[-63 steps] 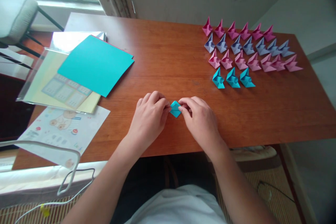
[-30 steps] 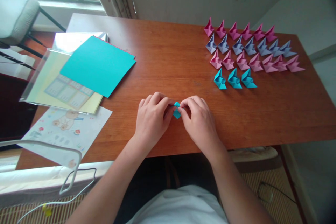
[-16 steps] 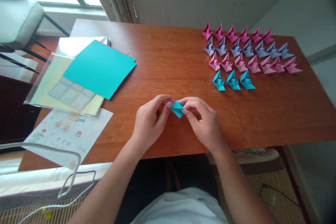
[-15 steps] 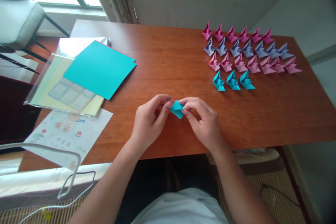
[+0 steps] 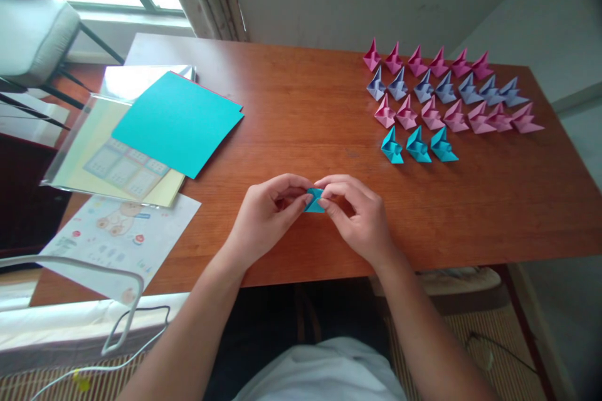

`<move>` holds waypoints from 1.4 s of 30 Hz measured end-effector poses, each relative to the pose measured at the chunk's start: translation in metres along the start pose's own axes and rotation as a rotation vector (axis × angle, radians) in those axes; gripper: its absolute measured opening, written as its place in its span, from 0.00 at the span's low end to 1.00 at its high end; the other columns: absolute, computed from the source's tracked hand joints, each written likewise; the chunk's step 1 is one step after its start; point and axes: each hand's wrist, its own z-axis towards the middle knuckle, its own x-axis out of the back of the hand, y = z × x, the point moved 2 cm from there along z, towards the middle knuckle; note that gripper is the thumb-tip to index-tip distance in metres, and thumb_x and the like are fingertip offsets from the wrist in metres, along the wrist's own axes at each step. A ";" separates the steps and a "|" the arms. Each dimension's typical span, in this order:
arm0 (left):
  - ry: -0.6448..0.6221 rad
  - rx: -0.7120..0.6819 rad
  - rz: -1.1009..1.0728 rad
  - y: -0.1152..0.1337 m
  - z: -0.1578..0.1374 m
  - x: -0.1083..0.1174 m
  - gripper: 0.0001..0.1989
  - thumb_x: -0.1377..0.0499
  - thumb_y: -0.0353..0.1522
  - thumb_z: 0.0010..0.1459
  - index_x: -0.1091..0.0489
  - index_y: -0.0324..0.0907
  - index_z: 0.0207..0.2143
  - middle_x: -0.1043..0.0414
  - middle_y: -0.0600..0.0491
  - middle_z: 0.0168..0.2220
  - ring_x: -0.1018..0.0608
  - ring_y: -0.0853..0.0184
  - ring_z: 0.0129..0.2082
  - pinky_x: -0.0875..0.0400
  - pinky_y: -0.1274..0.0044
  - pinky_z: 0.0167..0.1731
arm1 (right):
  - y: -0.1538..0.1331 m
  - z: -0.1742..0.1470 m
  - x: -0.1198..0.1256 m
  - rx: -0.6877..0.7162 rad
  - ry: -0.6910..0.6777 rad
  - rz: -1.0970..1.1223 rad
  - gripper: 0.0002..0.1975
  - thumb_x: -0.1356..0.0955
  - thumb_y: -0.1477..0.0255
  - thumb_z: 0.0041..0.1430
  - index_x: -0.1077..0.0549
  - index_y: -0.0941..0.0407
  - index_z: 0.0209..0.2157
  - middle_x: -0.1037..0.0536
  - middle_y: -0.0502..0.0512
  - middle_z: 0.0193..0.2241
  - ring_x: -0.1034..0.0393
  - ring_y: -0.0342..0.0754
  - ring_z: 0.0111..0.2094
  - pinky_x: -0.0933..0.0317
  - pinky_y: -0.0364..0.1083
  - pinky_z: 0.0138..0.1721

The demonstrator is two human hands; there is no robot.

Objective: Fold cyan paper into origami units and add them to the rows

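Note:
A small folded teal paper piece [image 5: 314, 200] is pinched between both hands near the front middle of the wooden table [image 5: 301, 119]. My left hand [image 5: 266, 216] grips its left side with thumb and forefinger. From the right, my right hand [image 5: 360, 216] pinches the other side, and its fingers cover most of the paper. At the far right stand rows of finished folded paper figures: several pink [image 5: 426, 62], several lilac-blue [image 5: 444, 89], several more pink [image 5: 454, 118], and three teal ones [image 5: 417, 146].
A stack of teal paper sheets [image 5: 176, 119] lies at the left on a clear plastic sleeve with a yellow printed sheet [image 5: 106, 160]. A white printed leaflet [image 5: 117, 238] lies at the front left. A grey chair [image 5: 32, 31] stands beyond the table's left end.
The teal piece was lifted and turned between the fingers, then closed up smaller. Both hands have drawn closer together around it and now hide most of it.

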 end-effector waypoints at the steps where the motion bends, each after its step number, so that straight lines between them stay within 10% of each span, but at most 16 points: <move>1: 0.005 -0.006 0.028 -0.001 0.000 -0.001 0.07 0.35 0.32 0.60 0.23 0.39 0.40 0.18 0.51 0.36 0.17 0.65 0.35 0.23 0.78 0.37 | 0.000 0.000 0.000 -0.024 -0.011 0.011 0.04 0.31 0.75 0.66 0.27 0.52 0.38 0.20 0.53 0.41 0.25 0.47 0.45 0.32 0.48 0.49; 16: 0.044 -0.117 0.220 0.003 -0.002 -0.010 0.06 0.34 0.27 0.57 0.25 0.41 0.39 0.19 0.55 0.32 0.20 0.72 0.27 0.29 0.83 0.26 | 0.008 -0.002 -0.004 -0.234 -0.011 0.037 0.04 0.31 0.69 0.66 0.26 0.52 0.36 0.22 0.51 0.34 0.28 0.46 0.34 0.35 0.46 0.35; 29: 0.071 0.030 -0.250 -0.002 -0.003 -0.007 0.11 0.30 0.30 0.55 0.25 0.40 0.40 0.20 0.52 0.32 0.19 0.69 0.31 0.24 0.81 0.32 | 0.007 0.000 0.000 -0.287 -0.058 0.227 0.04 0.30 0.67 0.64 0.26 0.52 0.38 0.25 0.50 0.34 0.29 0.46 0.35 0.34 0.47 0.38; 42: 0.043 0.052 -0.200 0.000 -0.005 -0.010 0.12 0.30 0.34 0.53 0.26 0.40 0.38 0.21 0.52 0.31 0.19 0.67 0.30 0.24 0.79 0.29 | 0.005 0.002 0.002 -0.287 -0.064 0.229 0.06 0.31 0.70 0.62 0.28 0.53 0.30 0.27 0.48 0.28 0.33 0.44 0.30 0.39 0.44 0.31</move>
